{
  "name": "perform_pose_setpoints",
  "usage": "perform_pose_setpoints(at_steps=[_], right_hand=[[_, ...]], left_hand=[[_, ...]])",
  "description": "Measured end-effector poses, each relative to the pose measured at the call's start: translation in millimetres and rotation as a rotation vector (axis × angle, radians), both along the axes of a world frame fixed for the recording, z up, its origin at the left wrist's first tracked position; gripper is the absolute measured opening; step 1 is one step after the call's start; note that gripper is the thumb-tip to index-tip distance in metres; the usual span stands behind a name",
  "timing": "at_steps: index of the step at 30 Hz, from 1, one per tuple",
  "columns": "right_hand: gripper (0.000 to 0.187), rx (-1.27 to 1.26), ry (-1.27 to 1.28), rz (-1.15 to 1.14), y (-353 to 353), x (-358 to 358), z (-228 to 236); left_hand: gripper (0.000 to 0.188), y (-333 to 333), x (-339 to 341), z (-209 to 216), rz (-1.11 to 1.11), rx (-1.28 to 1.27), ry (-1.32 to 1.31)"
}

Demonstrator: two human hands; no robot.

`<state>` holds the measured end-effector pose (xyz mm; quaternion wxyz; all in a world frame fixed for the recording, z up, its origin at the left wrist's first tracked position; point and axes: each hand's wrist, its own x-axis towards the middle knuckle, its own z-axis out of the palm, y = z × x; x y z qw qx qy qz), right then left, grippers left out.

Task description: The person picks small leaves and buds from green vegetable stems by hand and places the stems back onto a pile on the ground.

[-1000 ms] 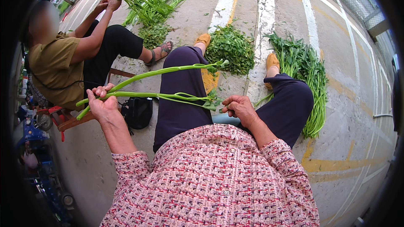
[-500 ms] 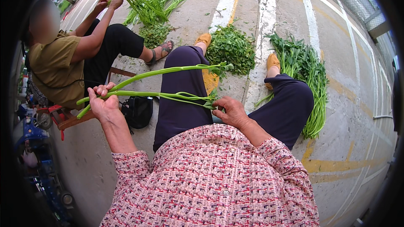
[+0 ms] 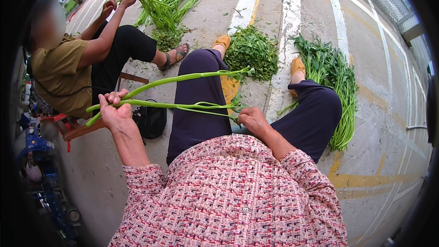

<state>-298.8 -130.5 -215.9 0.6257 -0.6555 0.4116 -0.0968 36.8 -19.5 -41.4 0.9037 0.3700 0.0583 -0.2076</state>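
My left hand [image 3: 117, 113] is closed round the thick ends of a few long green vegetable stalks [image 3: 183, 77], which look like water spinach. They stretch to the right over my lap and fan apart, one strand higher than the rest. At the leafy tip of the lower stalk, my right hand [image 3: 255, 121] is closed in a pinch on small leaves, partly hidden by its fingers. Beyond my knees a heap of plucked leaves [image 3: 252, 55] lies between my feet. Whole leafy stalks [image 3: 331, 91] are piled beside my right leg.
On my left a person [image 3: 68, 64] sits on a low wooden seat [image 3: 82, 130], holding up a bunch of stalks [image 3: 153, 2]. More stalks and a small leaf heap [image 3: 167, 38] lie in front of them. A black bag [image 3: 151, 121] rests on the ground by my left knee.
My right hand has closed on the leafy tip and shifted slightly right. My left hand still grips the stalks, moved a little. The other person's raised hand has moved slightly.
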Motion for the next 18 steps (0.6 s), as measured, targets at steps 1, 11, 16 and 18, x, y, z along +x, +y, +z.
perform_pose_setpoints(at_steps=[1, 11, 16, 18], right_hand=[[0.018, -0.070, -0.086, 0.001, -0.8, -3.6, -6.2], [0.016, 0.581, -0.073, -0.441, -4.2, -3.4, 22.6], [0.018, 0.664, -0.065, -0.582, -7.0, -3.8, 25.6], [0.019, 0.764, -0.075, -0.622, -9.6, -5.2, 23.0]], left_hand=[[0.039, -1.0, -1.1, -0.2, 0.002, 0.008, 0.004], [0.038, -7.9, -9.0, -5.9, -0.029, 0.031, 0.027], [0.039, -9.3, -9.4, -9.4, -0.039, 0.038, 0.035], [0.040, -8.6, -9.2, -10.3, -0.044, 0.046, 0.038]])
